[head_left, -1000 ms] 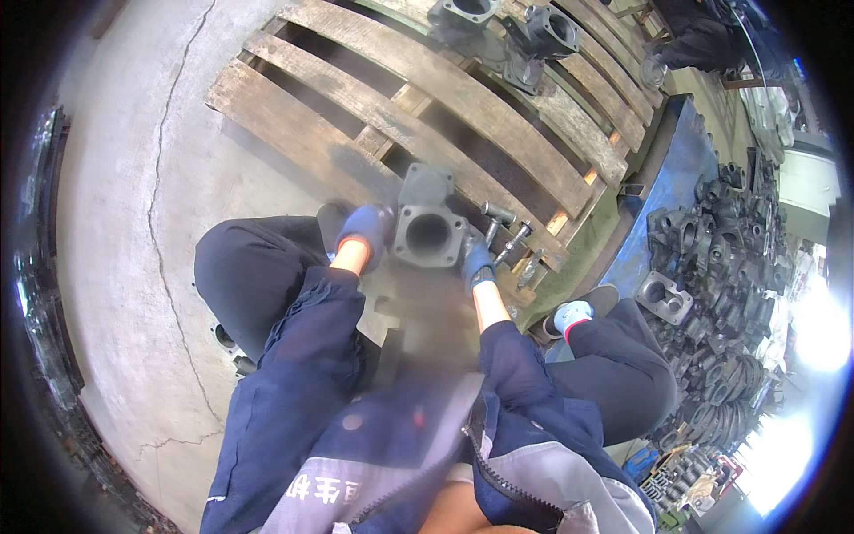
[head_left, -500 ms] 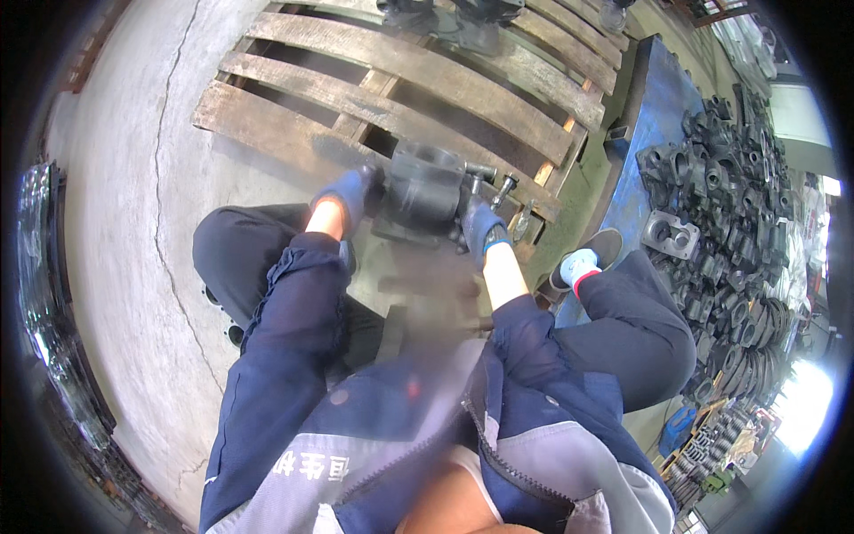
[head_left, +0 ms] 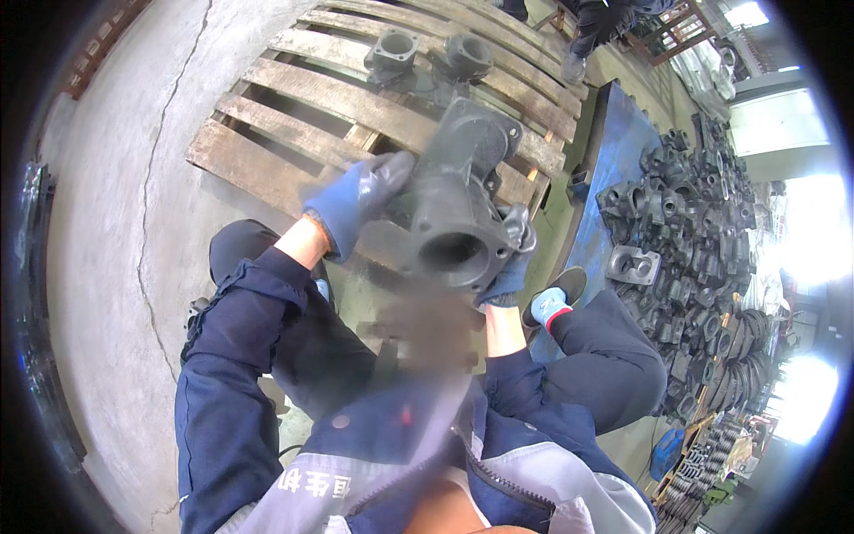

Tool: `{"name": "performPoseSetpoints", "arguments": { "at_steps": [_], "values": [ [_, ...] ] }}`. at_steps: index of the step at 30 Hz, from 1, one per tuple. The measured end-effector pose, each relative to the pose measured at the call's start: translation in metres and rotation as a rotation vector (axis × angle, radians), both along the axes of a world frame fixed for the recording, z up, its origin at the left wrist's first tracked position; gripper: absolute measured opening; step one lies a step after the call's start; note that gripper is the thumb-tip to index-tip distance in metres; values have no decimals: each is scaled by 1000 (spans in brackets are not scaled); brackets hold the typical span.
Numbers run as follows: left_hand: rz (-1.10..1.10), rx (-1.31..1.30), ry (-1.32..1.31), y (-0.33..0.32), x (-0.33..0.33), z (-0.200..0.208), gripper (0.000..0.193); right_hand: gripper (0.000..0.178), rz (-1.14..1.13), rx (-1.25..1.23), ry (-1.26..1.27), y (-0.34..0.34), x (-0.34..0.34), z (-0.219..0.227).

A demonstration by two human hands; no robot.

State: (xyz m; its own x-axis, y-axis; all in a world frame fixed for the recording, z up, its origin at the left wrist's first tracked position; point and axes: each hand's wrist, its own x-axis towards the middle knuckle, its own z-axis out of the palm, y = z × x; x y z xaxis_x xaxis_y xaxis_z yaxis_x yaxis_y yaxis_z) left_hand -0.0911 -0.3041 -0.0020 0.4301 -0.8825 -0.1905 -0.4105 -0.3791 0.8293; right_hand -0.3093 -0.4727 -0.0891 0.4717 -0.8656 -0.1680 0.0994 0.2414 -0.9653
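A heavy black metal casting (head_left: 458, 196) hangs in front of me, tilted, with a round flanged opening facing me and a squarish flange at its far end. My right hand (head_left: 514, 254), in a blue glove with a dark coated palm, grips its right side near the round flange. My left hand (head_left: 365, 191), gloved alike, is at its left edge with half-bent fingers not wrapped round it; whether the fingertips touch cannot be told. Two more black castings, one at left (head_left: 391, 58) and one at right (head_left: 463, 58), rest on the wooden pallet (head_left: 311, 93) beyond.
A blue metal bench (head_left: 592, 187) on the right bears a large pile of black castings (head_left: 680, 214). Below my hands a dark, blurred object (head_left: 427, 325) stands close to me. Dark bundled stock (head_left: 40, 311) lines the far left. Another person's legs (head_left: 592, 31) show at the back.
The black casting has come up nearer to me and turned, so its round opening now shows. My left hand has risen with bent fingers. The view has shifted, showing more of the pallet's castings.
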Motion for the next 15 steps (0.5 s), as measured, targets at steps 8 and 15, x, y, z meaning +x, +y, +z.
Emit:
{"name": "performPoseSetpoints", "arguments": {
  "at_steps": [8,15],
  "values": [
    [-109,-185,384,-5,-13,-25,70,25,-159,-461,201,34,-2,63],
    [45,-4,486,-6,-10,-26,44,27,19,-727,519,32,7,98]
  ]
}}
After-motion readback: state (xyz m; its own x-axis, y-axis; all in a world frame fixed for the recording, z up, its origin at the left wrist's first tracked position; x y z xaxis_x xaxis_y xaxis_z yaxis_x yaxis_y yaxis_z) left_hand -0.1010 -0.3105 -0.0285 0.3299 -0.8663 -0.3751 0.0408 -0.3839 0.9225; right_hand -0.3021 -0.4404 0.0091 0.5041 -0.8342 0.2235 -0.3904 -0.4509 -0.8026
